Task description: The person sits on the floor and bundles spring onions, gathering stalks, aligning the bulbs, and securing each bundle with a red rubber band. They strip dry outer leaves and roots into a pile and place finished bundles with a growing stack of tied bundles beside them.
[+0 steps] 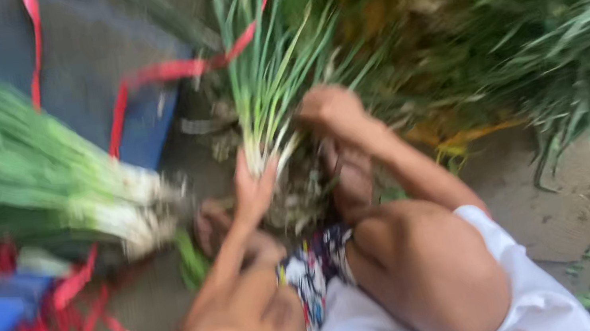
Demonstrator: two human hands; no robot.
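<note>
Green spring onions stand in a small bunch at the middle of the scene, leaves pointing to the far side, white root ends low between the person's knees. Left hand is closed around the bunch just above the white ends; right hand sits against the stalks on the right, though the blur makes it hard to say whether it grips them. Both hands are close together. Stalks like these look light and limp in the leaf, firmer and probably damp near the roots, so the white base is the soundest place to hold; the leaves would crease easily. A bigger tied bundle lies to the left, with red ribbon trailing over a blue board.
</note>
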